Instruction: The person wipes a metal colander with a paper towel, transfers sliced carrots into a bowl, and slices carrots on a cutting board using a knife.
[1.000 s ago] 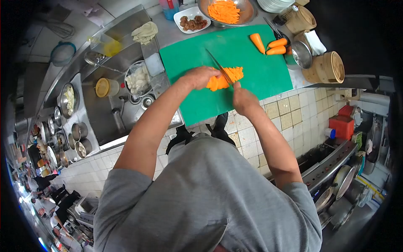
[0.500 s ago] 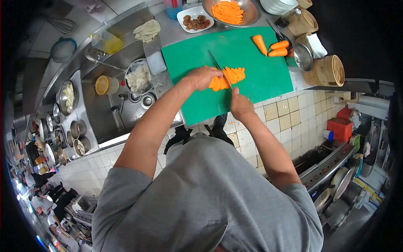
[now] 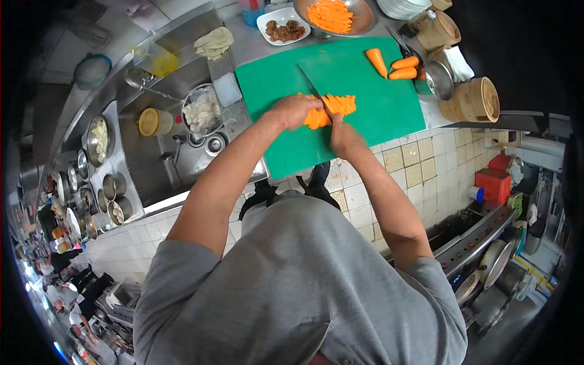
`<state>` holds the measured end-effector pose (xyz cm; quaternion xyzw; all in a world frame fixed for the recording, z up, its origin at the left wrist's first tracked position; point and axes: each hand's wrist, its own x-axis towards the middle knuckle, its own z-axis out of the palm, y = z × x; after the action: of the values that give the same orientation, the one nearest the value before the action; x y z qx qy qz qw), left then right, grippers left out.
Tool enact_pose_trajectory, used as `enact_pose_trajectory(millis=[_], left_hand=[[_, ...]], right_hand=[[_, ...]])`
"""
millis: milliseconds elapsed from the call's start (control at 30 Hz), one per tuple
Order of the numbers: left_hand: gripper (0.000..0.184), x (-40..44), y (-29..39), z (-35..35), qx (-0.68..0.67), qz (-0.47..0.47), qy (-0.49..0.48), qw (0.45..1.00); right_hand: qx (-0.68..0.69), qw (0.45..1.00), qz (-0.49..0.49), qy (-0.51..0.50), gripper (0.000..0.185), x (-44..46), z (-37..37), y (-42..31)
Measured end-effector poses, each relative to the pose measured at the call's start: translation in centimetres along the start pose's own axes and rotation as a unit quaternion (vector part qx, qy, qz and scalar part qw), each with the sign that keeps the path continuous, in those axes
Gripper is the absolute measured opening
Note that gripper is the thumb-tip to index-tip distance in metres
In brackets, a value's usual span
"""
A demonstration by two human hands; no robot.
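My right hand (image 3: 347, 139) is closed round the handle of a kitchen knife (image 3: 310, 82), whose blade points away and to the left. Under and beside the blade lies a pile of cut carrot (image 3: 342, 105), thin sticks on its right side and flatter slices on its left. My left hand (image 3: 293, 112) presses down on the carrot slices (image 3: 314, 120) with bent fingers, close to the blade. All of this rests on a green cutting board (image 3: 267, 79). Several whole peeled carrots (image 3: 377, 62) lie at the board's far right corner.
Behind the board stand a steel bowl of carrot sticks (image 3: 365, 18) and a white dish (image 3: 263, 27) of brown pieces. Bamboo steamers (image 3: 465, 104) and a metal container (image 3: 439, 80) are at the right. A sink (image 3: 137, 112) lies left, holding a bowl of pale food (image 3: 201, 109).
The knife and my right hand have shifted slightly away from me and to the left. My left hand stays on the carrot slices.
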<state>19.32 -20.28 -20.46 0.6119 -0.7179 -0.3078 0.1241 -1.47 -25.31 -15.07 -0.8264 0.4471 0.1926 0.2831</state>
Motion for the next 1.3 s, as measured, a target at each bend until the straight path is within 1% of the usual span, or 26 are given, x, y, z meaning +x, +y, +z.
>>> enact_pose_trajectory(millis=[33, 67, 100, 133, 167, 233, 300, 367, 433, 500, 533, 567, 600, 667, 733, 767, 833, 867, 933, 1000, 1033, 1100, 1167, 1233, 1300], left_hand=[[0.045, 0.5, -0.4, -0.1, 0.003, 0.002, 0.013, 1.0], [0.045, 0.7, -0.1, -0.7, 0.005, 0.003, 0.017, 1.0], [0.045, 0.2, 0.5, -0.9, 0.008, -0.015, 0.008, 1.0], [0.045, -0.2, 1.0, -1.1, 0.011, -0.034, -0.001, 0.999], [0.045, -0.2, 0.7, -1.0, 0.009, -0.036, -0.001, 0.999], [0.045, -0.1, 0.3, -0.3, -0.008, -0.01, 0.027, 1.0], [0.046, -0.2, 0.9, -1.0, -0.01, -0.023, 0.018, 1.0], [0.046, -0.6, 1.2, -1.0, -0.011, -0.032, 0.003, 0.999], [0.046, -0.3, 0.7, -0.3, 0.02, -0.048, 0.015, 0.999], [0.046, -0.6, 0.4, 0.3, 0.005, -0.041, 0.034, 0.999], [0.047, -0.6, 0.2, 0.4, -0.004, -0.029, 0.053, 0.998], [0.047, -0.7, 0.2, 0.3, -0.005, -0.029, 0.052, 0.998], [0.047, -0.8, 0.5, 0.1, -0.006, -0.018, 0.051, 0.999], [0.047, -0.8, 0.5, -0.5, -0.001, -0.008, 0.054, 0.999], [0.044, -1.1, 0.9, -0.3, 0.0, -0.024, 0.06, 0.998], [0.044, -0.7, 0.8, -0.6, 0.003, -0.021, 0.064, 0.998], [0.039, -0.9, 0.6, 0.2, -0.009, -0.042, 0.057, 0.997], [0.039, -1.1, 0.6, 0.3, -0.013, -0.045, 0.056, 0.997], [0.036, -1.1, 0.5, 0.1, -0.024, -0.018, 0.084, 0.996], [0.036, -1.0, 0.5, 0.0, -0.031, -0.01, 0.093, 0.995], [0.035, -1.2, 0.4, 0.2, -0.036, -0.002, 0.099, 0.994], [0.034, -1.5, 0.4, 0.9, -0.031, -0.004, 0.098, 0.995], [0.034, -0.9, -0.1, 1.0, -0.026, -0.011, 0.112, 0.993], [0.032, -0.9, -0.3, 1.2, -0.03, -0.024, 0.098, 0.994], [0.03, -1.0, -0.1, 1.0, -0.036, -0.021, 0.093, 0.995]], right_hand=[[0.001, 1.0, 0.001, 0.006, 0.029, -0.6, -1.1, -0.4], [-0.027, 0.999, 0.01, -0.02, 0.029, -1.9, -2.2, -0.9], [-0.056, 0.997, 0.019, -0.051, 0.03, -3.0, -2.3, -1.2], [-0.057, 0.997, 0.018, -0.054, 0.03, -3.2, -1.4, -1.0], [-0.037, 0.998, 0.031, -0.042, 0.031, -3.1, 0.0, -0.4], [-0.017, 0.998, 0.046, -0.032, 0.031, -2.1, 1.7, 0.3], [-0.016, 1.0, 0.018, -0.002, 0.032, 0.2, 1.4, -0.2], [-0.028, 0.999, 0.015, -0.022, 0.032, -0.2, 0.2, -0.9], [-0.051, 0.998, 0.01, -0.037, 0.033, -1.2, -1.6, -1.3], [-0.05, 0.998, 0.015, -0.044, 0.033, -3.6, -1.2, -1.2], [-0.051, 0.998, 0.014, -0.045, 0.033, -2.8, 0.0, -0.7], [-0.02, 0.999, 0.021, -0.025, 0.032, -1.5, 2.3, 0.2], [0.01, 0.999, 0.03, -0.004, 0.032, -1.1, 2.9, 0.3], [0.005, 1.0, 0.021, -0.005, 0.031, 0.9, 1.8, 0.0], [0.006, 1.0, 0.019, -0.01, 0.03, -0.4, 0.4, -0.9], [-0.016, 0.999, 0.016, -0.029, 0.03, -1.3, -1.0, -1.4], [-0.044, 0.997, 0.011, -0.057, 0.03, -2.7, -0.8, -1.4], [-0.033, 0.998, 0.027, -0.051, 0.029, -3.1, 0.2, -1.1], [-0.022, 0.998, 0.045, -0.044, 0.029, -2.0, 2.2, -0.4], [0.003, 1.0, 0.003, 0.023, 0.031, 0.8, 3.4, -0.1], [0.005, 1.0, 0.002, 0.02, 0.031, 1.4, 3.3, 0.1], [-0.009, 1.0, -0.009, -0.013, 0.03, 0.8, 0.6, -0.5], [-0.02, 1.0, 0.0, -0.016, 0.03, -2.1, -0.4, -1.1], [-0.028, 0.999, 0.011, -0.026, 0.029, -2.6, 0.7, -0.9], [0.007, 1.0, 0.021, 0.002, 0.03, -1.2, 3.4, 0.1]])
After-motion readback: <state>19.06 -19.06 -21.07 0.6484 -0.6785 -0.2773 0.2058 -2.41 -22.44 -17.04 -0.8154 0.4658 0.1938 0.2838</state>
